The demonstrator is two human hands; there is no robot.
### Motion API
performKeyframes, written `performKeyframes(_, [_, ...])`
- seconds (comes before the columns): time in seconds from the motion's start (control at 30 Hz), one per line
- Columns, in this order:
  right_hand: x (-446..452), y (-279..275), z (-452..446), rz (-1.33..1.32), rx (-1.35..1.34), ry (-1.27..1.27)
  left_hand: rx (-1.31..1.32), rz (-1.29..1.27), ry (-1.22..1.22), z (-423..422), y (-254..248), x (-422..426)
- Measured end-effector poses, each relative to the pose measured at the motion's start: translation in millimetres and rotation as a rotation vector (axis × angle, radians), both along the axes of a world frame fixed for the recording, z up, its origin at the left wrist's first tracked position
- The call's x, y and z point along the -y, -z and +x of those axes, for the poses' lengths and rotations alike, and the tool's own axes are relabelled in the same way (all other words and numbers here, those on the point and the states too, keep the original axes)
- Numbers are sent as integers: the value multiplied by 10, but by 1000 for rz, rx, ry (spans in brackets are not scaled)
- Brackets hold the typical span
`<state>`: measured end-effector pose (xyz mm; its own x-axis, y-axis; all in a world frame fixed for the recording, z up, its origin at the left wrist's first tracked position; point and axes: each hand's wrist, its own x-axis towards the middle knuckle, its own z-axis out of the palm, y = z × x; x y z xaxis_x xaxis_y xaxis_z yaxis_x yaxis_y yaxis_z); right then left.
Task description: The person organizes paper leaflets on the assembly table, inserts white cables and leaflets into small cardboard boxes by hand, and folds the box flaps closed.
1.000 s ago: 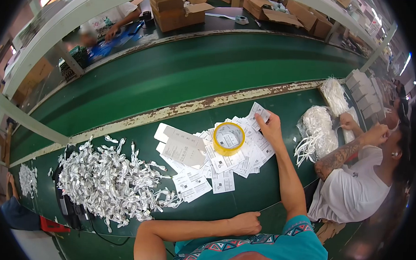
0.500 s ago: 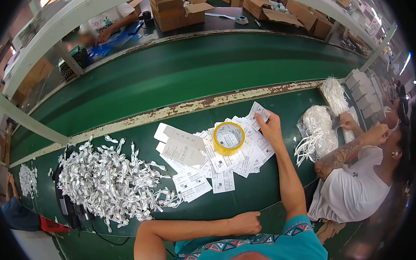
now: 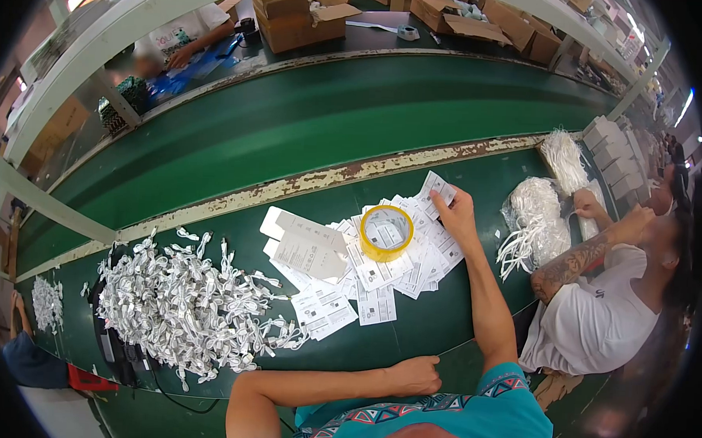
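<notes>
R hand (image 3: 456, 216) pinches a leaflet (image 3: 432, 188) above the papers (image 3: 377, 305), nr bench's (image 3: 434, 332) far edge; from afar, I judge it v. light, floppy, easily creased, best held by a corner. L hand (image 3: 415, 376), curled closed, lies by near edge. Bench: green, smooth-looking; beyond, green belt (image 3: 332, 108), then cartons (image 3: 303, 34).

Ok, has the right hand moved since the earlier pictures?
No. The right hand shows no visible shift against the chipped rail; it holds a paper slip up and right of the yellow tape roll, as before.
</notes>
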<state>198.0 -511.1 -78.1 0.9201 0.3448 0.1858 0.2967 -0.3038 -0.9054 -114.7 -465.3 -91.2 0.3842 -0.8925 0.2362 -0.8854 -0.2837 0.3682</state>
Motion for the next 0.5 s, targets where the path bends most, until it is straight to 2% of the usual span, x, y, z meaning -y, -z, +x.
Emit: performKeyframes(0.5, [-14, 18, -1, 29, 35, -1, 19, -3, -4, 1, -14, -5])
